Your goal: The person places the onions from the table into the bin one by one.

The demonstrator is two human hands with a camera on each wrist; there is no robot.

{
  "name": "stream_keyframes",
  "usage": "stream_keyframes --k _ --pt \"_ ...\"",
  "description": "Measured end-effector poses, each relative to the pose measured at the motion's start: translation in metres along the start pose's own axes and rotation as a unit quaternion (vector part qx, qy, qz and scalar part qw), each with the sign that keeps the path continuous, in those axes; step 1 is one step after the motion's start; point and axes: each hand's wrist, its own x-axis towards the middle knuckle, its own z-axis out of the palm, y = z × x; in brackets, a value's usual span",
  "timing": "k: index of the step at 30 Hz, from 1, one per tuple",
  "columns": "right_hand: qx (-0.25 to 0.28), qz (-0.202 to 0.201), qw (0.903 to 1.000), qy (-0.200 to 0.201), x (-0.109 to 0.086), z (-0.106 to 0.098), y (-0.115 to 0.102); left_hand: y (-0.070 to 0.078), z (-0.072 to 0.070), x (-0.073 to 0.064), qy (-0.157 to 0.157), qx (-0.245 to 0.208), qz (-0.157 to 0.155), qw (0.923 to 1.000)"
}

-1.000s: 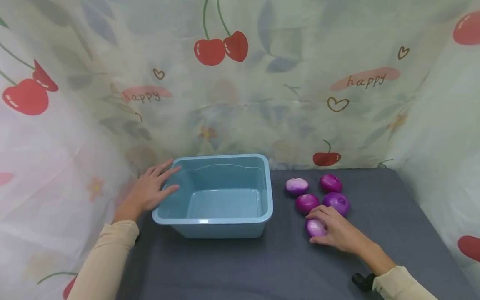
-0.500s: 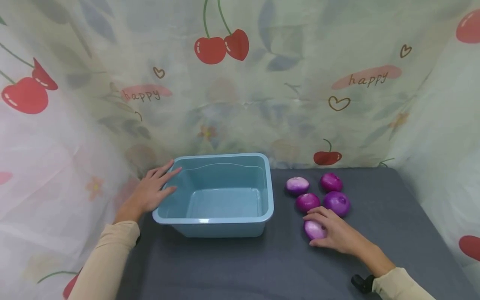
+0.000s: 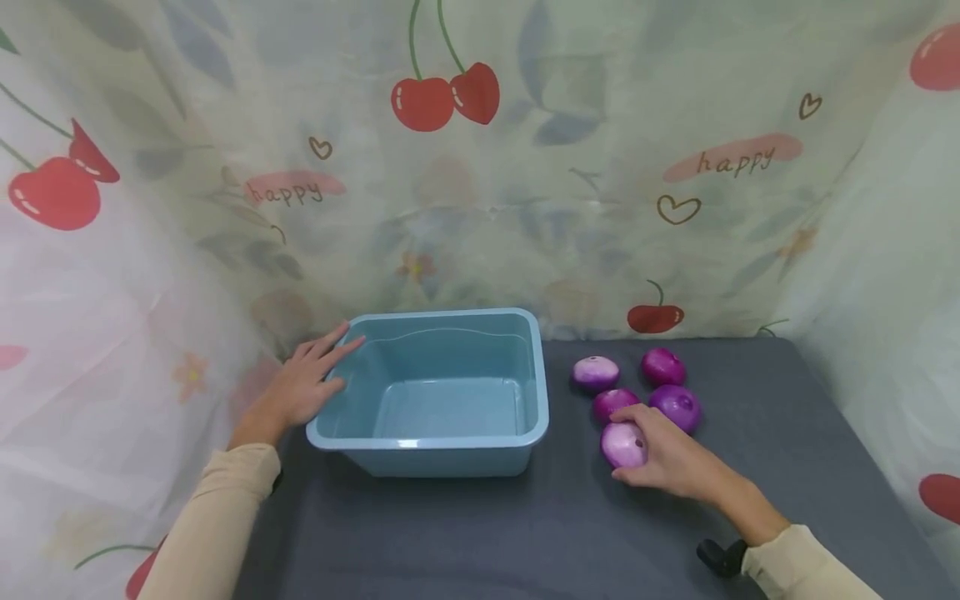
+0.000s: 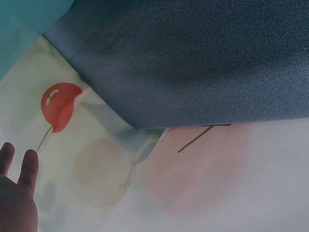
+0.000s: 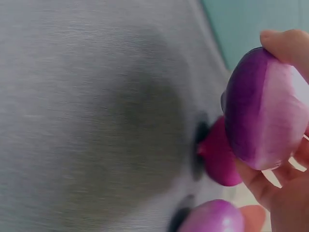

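In the head view my right hand (image 3: 671,454) grips a pale purple onion (image 3: 623,445) between thumb and fingers. The right wrist view shows this onion close up, dark purple on one half and whitish on the other, lifted over the cloth. Just behind it sits a magenta onion (image 3: 613,404), partly covered by the fingers. My left hand (image 3: 296,387) rests with spread fingers at the left rim of a blue plastic basin (image 3: 442,460), which has nothing inside. Only a few of its fingers (image 4: 29,169) appear in the left wrist view.
Three more onions lie behind the right hand: a whitish-purple one (image 3: 596,374), a magenta one (image 3: 662,367) and a large violet one (image 3: 675,407). A dark grey cloth (image 3: 465,533) covers the table. Cherry-printed sheets (image 3: 487,208) hang behind and at both sides.
The pale purple onion has come up off the cloth in my right hand and shifted slightly left, tilting as it rose. My left hand has barely moved at the basin.
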Motion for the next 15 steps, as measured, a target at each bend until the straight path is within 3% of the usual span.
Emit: stream_keyframes --k 10,15 --pt "0.042 0.013 0.9984 0.036 0.032 -0.028 -0.016 -0.002 0.003 0.0 0.003 -0.001 0.001 1.0" --pt "0.096 0.028 0.9941 0.043 0.05 -0.042 -0.028 -0.002 0.002 0.0 0.005 0.005 0.0 1.0"
